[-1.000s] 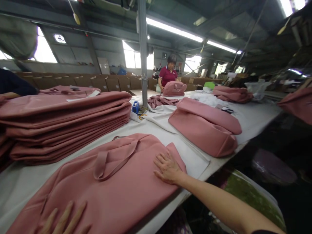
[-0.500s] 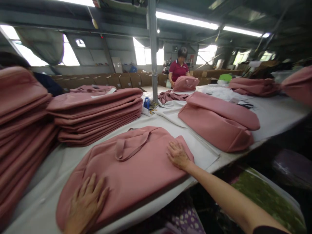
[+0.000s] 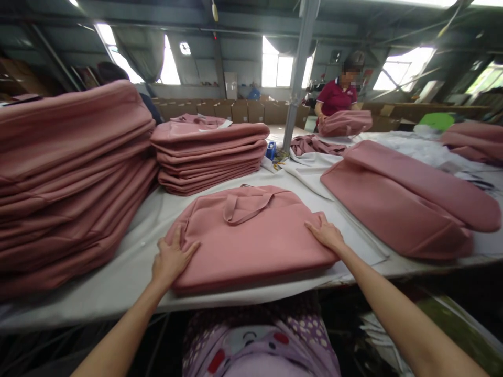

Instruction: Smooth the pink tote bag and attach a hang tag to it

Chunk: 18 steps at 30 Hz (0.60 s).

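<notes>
A flat pink handbag with a strap handle lies on the white-covered table in front of me. My left hand rests on its left end, fingers spread and thumb over the top panel. On the right end lies my right hand, its thumb apart from the fingers and pointing inward across the panel. Neither hand is closed round the bag; its underside is hidden.
Tall stacks of folded pink bags stand left and behind left. Another pink bag lies to the right. A metal post rises behind the table. Beyond it a co-worker in a maroon shirt handles a pink bag.
My view has swung left and the bag sits squarer to me. My left hand has moved from its top panel to the left edge; my right hand stays at the right end.
</notes>
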Available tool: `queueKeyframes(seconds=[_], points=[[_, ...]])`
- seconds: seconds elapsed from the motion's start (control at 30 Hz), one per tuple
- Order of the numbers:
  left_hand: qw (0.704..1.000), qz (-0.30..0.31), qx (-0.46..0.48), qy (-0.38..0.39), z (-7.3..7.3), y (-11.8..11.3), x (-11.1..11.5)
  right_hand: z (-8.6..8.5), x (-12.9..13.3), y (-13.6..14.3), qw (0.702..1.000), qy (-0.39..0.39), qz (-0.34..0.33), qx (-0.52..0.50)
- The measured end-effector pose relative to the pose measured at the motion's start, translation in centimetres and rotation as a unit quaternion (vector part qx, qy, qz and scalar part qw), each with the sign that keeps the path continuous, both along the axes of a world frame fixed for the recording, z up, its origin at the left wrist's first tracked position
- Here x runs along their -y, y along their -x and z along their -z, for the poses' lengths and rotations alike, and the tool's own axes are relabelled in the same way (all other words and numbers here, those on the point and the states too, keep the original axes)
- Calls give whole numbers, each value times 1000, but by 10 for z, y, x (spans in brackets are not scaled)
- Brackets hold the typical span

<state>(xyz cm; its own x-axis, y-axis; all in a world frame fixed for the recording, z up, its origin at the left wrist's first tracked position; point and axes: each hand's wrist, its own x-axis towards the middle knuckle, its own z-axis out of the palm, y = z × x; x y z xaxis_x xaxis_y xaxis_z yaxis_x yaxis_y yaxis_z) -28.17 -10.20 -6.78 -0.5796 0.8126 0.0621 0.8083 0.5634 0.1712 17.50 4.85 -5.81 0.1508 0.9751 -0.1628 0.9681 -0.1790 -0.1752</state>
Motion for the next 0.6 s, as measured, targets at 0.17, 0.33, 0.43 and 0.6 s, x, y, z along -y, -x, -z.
queueKeyframes(seconds=[0.17, 0.33, 0.43, 0.6], points=[[999, 8, -41, -5, -5, -5, 14, 2, 14, -6, 1000, 1, -23, 1], [998, 20, -61, -10, 1, -10, 35, 12, 41, -21, 1000, 2, -15, -1], [985, 50, -155, -53, 4, -16, 37, 17, 50, -18, 999, -44, 11, 12], [918, 374, -129, -21, -7, -22, 37, 14, 61, -9, 948, -276, -141, 77]])
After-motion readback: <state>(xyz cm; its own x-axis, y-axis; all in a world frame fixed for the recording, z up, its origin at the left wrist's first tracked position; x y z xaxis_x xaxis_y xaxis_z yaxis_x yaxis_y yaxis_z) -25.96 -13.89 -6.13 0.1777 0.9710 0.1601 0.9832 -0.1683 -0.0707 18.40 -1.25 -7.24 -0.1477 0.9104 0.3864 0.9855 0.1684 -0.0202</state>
